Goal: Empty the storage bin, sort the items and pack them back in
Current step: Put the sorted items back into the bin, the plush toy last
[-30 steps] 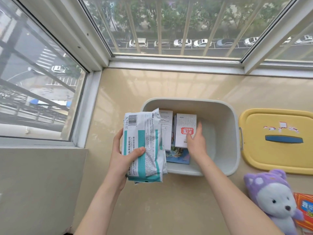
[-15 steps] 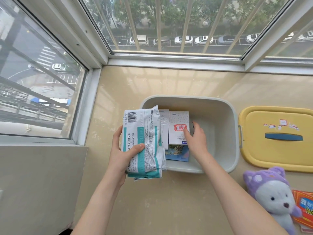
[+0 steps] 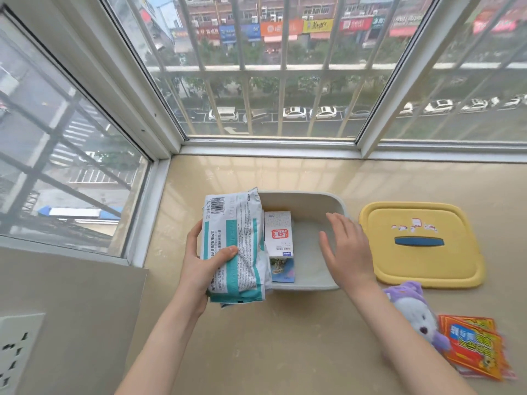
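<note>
Left hand clasps a teal-and-white packet, thumb across its printed face, over the left edge of the grey storage bin. Right hand hovers spread and empty above the bin. The packet hides the bin's left wall; its barcode shows, small print unreadable. A white box with a red seal lies inside.

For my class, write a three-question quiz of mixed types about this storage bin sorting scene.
1. True or false: the yellow plastic lid is on the grey plastic storage bin.
2. Which hand grips the white-and-teal plastic packet?
3. The purple-and-white plush bear lies: A) inside the bin; B) outside it, near the red-and-yellow packets.

Key: 1 false; 2 left hand, while the right hand is open and empty; 3 B.
</note>
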Demonstrator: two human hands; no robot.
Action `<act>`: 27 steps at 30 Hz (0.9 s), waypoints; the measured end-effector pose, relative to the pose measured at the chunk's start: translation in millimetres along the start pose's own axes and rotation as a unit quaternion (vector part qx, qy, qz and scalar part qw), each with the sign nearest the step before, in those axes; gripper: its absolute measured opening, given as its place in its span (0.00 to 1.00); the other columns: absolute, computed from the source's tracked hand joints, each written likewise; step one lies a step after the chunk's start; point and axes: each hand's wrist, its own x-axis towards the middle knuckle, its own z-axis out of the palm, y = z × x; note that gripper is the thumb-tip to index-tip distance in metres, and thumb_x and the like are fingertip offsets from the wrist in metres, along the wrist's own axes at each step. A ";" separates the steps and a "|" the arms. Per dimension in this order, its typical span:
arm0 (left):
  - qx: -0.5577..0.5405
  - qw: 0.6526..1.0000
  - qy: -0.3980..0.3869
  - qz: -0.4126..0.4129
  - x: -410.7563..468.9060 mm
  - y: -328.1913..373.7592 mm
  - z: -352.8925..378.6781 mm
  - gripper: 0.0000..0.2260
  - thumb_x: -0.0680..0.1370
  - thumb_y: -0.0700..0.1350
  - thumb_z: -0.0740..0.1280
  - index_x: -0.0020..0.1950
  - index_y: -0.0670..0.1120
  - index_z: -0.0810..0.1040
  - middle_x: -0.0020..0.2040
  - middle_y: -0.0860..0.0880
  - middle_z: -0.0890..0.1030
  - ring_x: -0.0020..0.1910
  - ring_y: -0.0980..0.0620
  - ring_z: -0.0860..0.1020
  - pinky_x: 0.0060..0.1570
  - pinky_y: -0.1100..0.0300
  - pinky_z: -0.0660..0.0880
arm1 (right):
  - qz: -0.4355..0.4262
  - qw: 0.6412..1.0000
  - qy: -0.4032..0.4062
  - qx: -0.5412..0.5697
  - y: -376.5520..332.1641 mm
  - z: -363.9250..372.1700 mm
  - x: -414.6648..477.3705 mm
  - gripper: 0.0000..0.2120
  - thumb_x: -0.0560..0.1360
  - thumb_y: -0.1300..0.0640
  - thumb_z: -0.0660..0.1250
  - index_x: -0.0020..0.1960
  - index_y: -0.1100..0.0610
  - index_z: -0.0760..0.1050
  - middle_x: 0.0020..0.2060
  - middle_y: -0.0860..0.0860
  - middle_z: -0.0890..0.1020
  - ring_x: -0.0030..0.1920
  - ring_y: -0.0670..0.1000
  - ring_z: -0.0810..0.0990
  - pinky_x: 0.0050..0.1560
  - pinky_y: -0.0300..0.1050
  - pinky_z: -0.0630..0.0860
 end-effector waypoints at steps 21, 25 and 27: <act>0.039 0.995 -0.076 -0.054 79.3 -77.2 143.0 0.38 0.68 0.35 0.78 0.70 0.57 0.66 0.57 0.49 0.82 0.48 0.52 0.84 0.41 0.56 0.81 | 0.066 0.998 0.022 -0.005 68.4 9.0 16.9 0.23 0.78 0.50 0.56 0.65 0.62 0.74 0.59 0.60 0.78 0.59 0.61 0.75 0.57 0.55 0.73; 0.043 0.993 -0.080 -0.074 92.0 -104.3 153.7 0.39 0.67 0.35 0.79 0.70 0.58 0.66 0.59 0.47 0.81 0.49 0.50 0.84 0.43 0.53 0.82 | 0.087 0.996 0.018 0.004 80.5 25.4 14.9 0.23 0.78 0.50 0.57 0.66 0.63 0.73 0.60 0.60 0.78 0.60 0.61 0.75 0.59 0.57 0.73; 0.044 0.993 -0.075 -0.084 94.5 -116.3 158.2 0.39 0.67 0.35 0.79 0.70 0.59 0.66 0.59 0.48 0.80 0.49 0.50 0.84 0.45 0.50 0.82 | 0.097 0.995 0.015 0.006 85.8 30.9 12.0 0.22 0.78 0.50 0.56 0.66 0.62 0.73 0.60 0.60 0.78 0.61 0.61 0.74 0.59 0.56 0.73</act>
